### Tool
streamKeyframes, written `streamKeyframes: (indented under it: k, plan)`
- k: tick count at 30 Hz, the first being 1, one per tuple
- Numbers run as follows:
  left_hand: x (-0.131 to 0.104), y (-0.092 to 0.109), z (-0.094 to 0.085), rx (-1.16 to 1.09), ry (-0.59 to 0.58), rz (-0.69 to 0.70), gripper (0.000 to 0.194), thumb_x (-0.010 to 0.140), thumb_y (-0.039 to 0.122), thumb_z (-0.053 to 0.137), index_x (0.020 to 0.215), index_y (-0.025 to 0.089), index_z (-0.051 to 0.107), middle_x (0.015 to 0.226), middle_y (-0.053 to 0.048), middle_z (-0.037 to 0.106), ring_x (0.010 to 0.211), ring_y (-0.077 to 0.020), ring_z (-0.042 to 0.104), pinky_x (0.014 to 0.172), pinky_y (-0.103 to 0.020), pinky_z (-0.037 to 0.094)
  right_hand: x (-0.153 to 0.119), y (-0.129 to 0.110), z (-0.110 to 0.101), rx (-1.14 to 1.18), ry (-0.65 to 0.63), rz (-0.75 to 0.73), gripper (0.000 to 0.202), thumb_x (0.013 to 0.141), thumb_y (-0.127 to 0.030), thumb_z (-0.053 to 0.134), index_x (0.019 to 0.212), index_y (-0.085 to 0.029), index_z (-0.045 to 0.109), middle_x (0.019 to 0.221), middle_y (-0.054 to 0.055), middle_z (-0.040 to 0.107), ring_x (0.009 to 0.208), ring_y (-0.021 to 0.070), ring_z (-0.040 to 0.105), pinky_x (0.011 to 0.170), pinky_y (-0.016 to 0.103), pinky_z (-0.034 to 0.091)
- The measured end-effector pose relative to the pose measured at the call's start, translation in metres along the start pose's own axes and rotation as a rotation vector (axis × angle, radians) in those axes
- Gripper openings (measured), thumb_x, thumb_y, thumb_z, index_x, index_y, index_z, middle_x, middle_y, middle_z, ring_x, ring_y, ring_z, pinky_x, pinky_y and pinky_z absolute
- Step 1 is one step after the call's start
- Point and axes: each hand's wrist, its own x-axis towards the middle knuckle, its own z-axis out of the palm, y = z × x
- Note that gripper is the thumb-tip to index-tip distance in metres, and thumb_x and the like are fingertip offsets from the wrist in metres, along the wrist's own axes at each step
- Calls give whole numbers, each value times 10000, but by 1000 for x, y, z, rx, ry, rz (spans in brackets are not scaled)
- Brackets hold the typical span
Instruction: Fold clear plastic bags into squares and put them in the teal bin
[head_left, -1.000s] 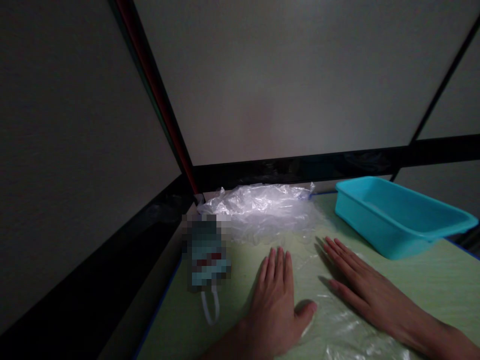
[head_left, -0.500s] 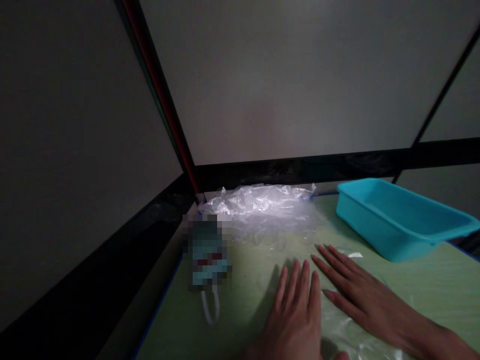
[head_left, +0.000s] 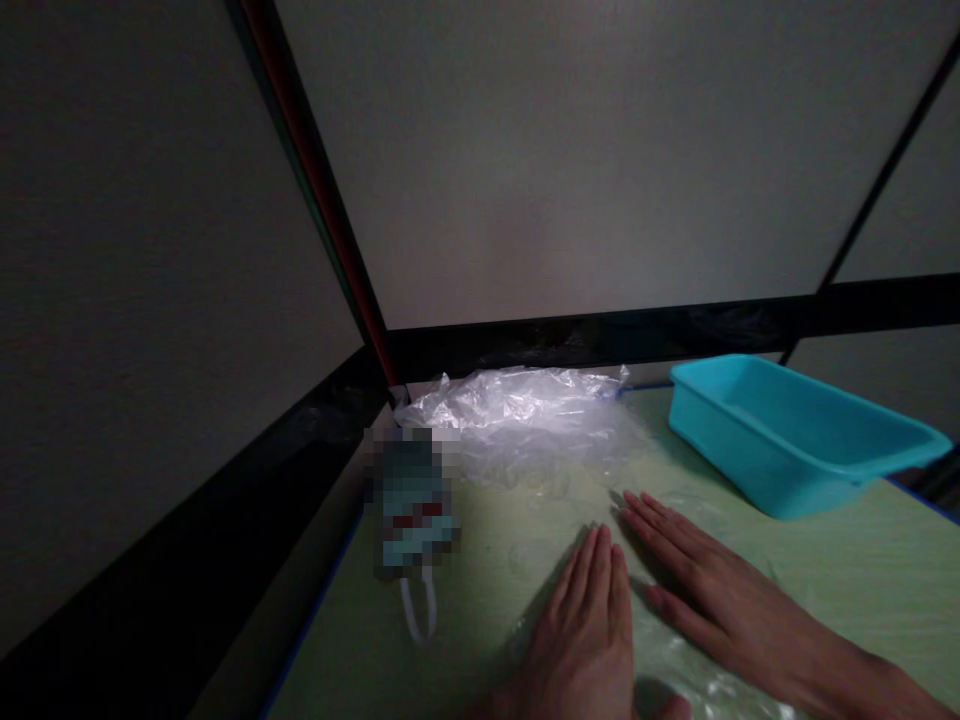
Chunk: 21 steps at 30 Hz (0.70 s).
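My left hand (head_left: 587, 635) lies flat near the front of the table, palm down, its fingers stretched forward. To its right, my right hand (head_left: 709, 580) also rests palm down, its fingers pointing to the far left and its thumb held apart. Under and between the hands spreads a sheet of clear plastic (head_left: 694, 668), thin and shiny with wrinkles. Its full outline is hard to make out against the table. Neither hand is wrapped round anything.
Crumpled clear plastic bags (head_left: 517, 410) lie along the table's back edge. At the right stands a turquoise plastic basin (head_left: 757, 455). A blurred-out item with a white loop (head_left: 420, 610) lies at the left of the green table (head_left: 480, 570). Walls close off the back and left.
The fingers of my left hand have drawn closer together. My right hand has shifted slightly left and toward me, its fingers also closer together.
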Motion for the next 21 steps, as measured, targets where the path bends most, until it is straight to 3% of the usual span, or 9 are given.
streamKeyframes:
  k: [13, 21]
  plan:
    - [-3, -4, -13, -1, 88, -112, 759, 831, 570, 298, 1381, 77, 122, 1446, -92, 12, 1325, -224, 27, 1085, -361, 123, 1, 5, 2, 2, 16, 7, 566, 892, -394, 358, 1383, -170, 190, 1441, 72, 151, 1300, 271, 151, 1031, 473, 226]
    - [-1, -15, -10, 78, 123, -109, 709, 841, 511, 364, 1385, 117, 138, 1450, -71, 32, 1328, -203, 32, 1094, -353, 91, -1, 9, 5, 36, 61, 8, 564, 886, -396, 382, 1381, -203, 193, 1439, 61, 162, 1294, 270, 173, 1030, 472, 236]
